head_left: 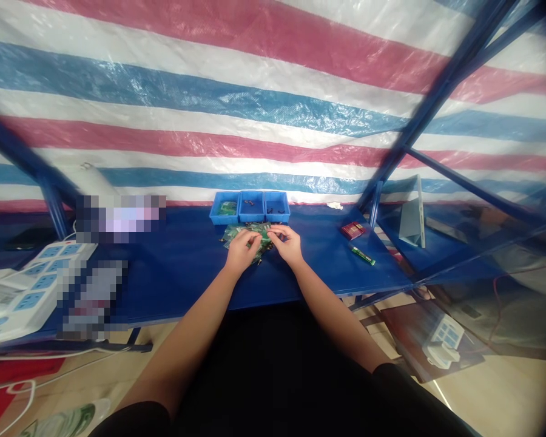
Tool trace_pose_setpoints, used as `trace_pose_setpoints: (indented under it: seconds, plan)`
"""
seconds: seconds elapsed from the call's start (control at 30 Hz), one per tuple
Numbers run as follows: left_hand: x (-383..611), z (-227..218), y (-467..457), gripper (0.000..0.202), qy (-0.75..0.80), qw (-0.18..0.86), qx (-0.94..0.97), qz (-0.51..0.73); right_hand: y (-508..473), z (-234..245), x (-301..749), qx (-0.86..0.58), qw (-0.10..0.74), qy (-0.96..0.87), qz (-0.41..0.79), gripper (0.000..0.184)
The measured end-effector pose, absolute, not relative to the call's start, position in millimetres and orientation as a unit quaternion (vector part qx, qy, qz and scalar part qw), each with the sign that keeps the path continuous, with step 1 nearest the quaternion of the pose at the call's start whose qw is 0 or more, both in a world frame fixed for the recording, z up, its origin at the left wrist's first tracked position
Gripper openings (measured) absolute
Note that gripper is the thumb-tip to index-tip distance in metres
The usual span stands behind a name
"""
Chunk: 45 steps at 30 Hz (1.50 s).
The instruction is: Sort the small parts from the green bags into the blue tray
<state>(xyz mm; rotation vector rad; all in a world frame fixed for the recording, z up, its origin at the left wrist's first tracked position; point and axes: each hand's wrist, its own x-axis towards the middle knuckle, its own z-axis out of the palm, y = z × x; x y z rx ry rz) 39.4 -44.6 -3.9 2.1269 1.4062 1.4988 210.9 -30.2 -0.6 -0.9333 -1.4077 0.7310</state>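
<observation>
A pile of small green circuit boards [242, 231] lies on the blue table [182, 267] in front of three blue bins. My left hand [241, 249] rests on the pile with its fingers curled round a green board. My right hand [289, 243] is beside it, fingers pinched at the pile's right edge; what they hold is too small to make out. The two hands nearly touch.
Three small blue bins [250, 207] stand in a row behind the pile; the left one holds green boards. A red pack [352, 230] and a green marker [362, 255] lie to the right. White power strips [25, 291] sit at the left. A striped tarp hangs behind.
</observation>
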Motion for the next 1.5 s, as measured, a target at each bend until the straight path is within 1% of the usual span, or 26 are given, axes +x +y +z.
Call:
trace_pose_setpoints:
  seconds: [0.13, 0.27, 0.43, 0.57, 0.73, 0.83, 0.93, 1.17, 1.23, 1.33, 1.37, 1.5]
  plan:
    - [37.9, -6.5, -43.3, 0.024, 0.513, 0.145, 0.647, 0.545, -28.0, -1.6, 210.7, -0.417, 0.602, -0.587, 0.346, 0.042]
    - [37.5, -7.1, -43.3, 0.026, 0.519, 0.183, 0.622, 0.558, -24.9, -7.0, 211.2, -0.429, 0.586, -0.596, 0.343, 0.035]
    - [38.7, -6.5, -45.0, 0.024, 0.521, 0.177, 0.634, 0.544, -23.3, -10.6, 211.7, -0.424, 0.6, -0.601, 0.316, 0.027]
    - [39.5, -8.5, -43.9, 0.024, 0.523, 0.185, 0.624, 0.55, -21.9, -13.2, 208.5, -0.406, 0.61, -0.571, 0.371, 0.03]
    - [38.7, -6.0, -46.6, 0.029, 0.503, 0.227, 0.623, 0.554, -25.4, -10.2, 208.3, -0.394, 0.584, -0.557, 0.44, 0.039]
    - [37.5, -2.4, -49.5, 0.032, 0.505, 0.202, 0.634, 0.55, -28.7, -5.8, 211.2, -0.388, 0.57, -0.566, 0.452, 0.039]
    - [37.7, -2.5, -48.7, 0.025, 0.511, 0.169, 0.627, 0.563, -29.5, -5.1, 212.0, -0.387, 0.58, -0.572, 0.432, 0.036]
    - [39.1, -9.5, -41.4, 0.019, 0.492, 0.165, 0.626, 0.582, -24.1, -13.1, 208.1, -0.381, 0.594, -0.579, 0.408, 0.032]
    - [38.5, -8.9, -42.0, 0.023, 0.497, 0.175, 0.621, 0.58, -22.8, -14.9, 207.9, -0.377, 0.598, -0.578, 0.407, 0.031]
    - [38.0, -7.8, -43.7, 0.04, 0.499, 0.198, 0.623, 0.57, -21.6, -16.7, 208.4, -0.363, 0.603, -0.581, 0.41, 0.032]
    - [38.0, -8.1, -44.0, 0.042, 0.496, 0.2, 0.627, 0.567, -21.3, -17.1, 208.6, -0.359, 0.6, -0.584, 0.413, 0.033]
    - [38.4, -11.2, -43.2, 0.037, 0.489, 0.183, 0.65, 0.552, -21.1, -17.3, 209.6, -0.362, 0.58, -0.592, 0.426, 0.043]
